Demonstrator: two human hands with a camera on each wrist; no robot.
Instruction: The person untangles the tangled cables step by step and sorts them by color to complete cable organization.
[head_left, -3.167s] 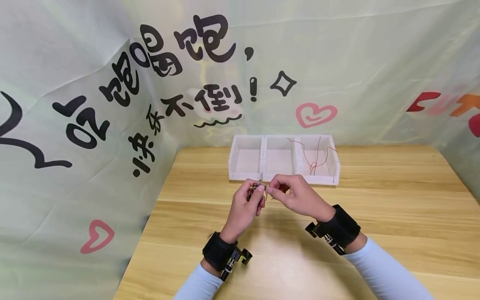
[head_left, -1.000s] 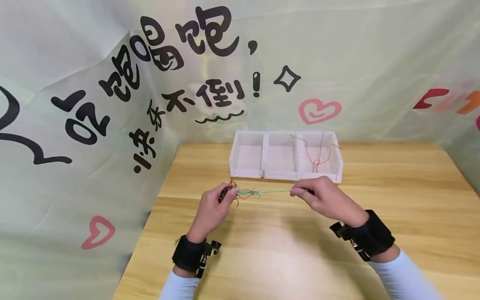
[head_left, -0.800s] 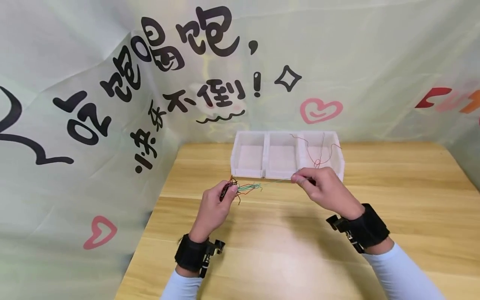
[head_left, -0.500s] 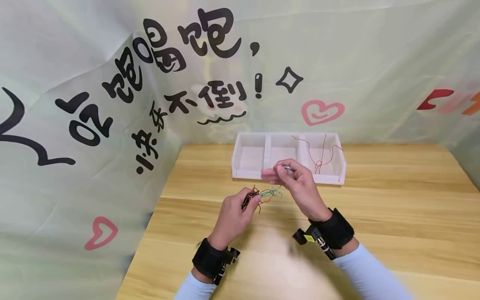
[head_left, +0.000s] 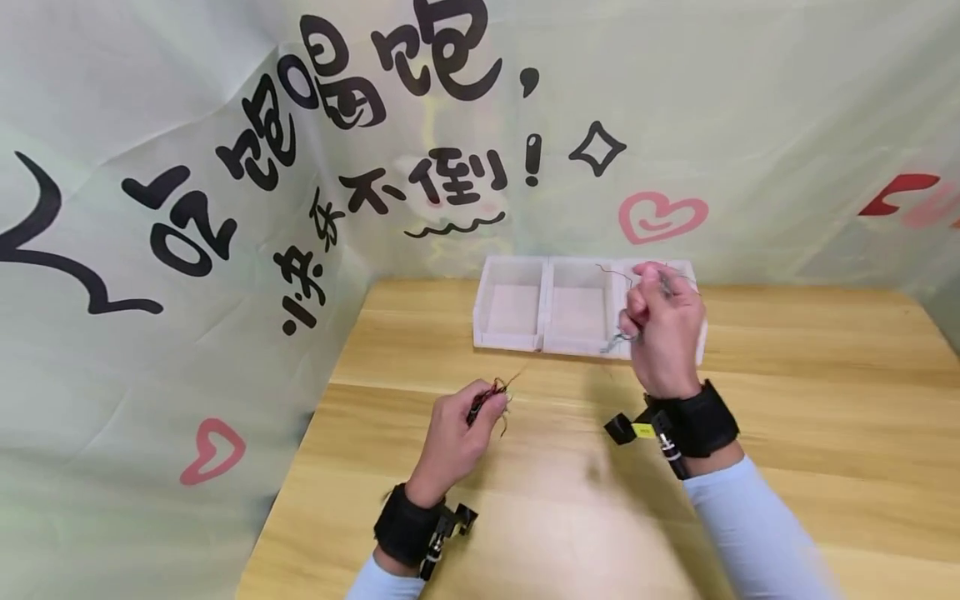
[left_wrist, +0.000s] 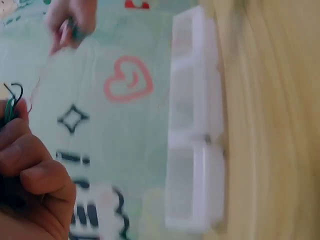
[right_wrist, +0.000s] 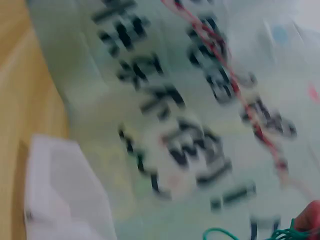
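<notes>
In the head view my left hand [head_left: 453, 442] grips a tangled bundle of thin dark wires [head_left: 491, 400], black and red, with loose ends sticking out past the thumb. Some green wire [left_wrist: 9, 109] shows in that bundle in the left wrist view. My right hand [head_left: 666, 346] is raised in front of the right-hand compartment, fingers curled on green wires [head_left: 619, 340] that trail from its left side. Those green wires also show at the lower corner of the right wrist view. A blurred red wire [right_wrist: 235, 85] stretches across there, between the two hands.
A white three-compartment bin [head_left: 510, 342] stands at the back of the wooden table [head_left: 540, 500]. My right hand covers most of its right compartment, where a red wire [head_left: 611, 270] shows at the edge. A printed cloth wall [head_left: 780, 167] rises close behind the bin.
The hands have drawn apart. Green wires, earlier in the left hand's bundle, now hang from my right hand, which has risen and moved right over the right compartment.
</notes>
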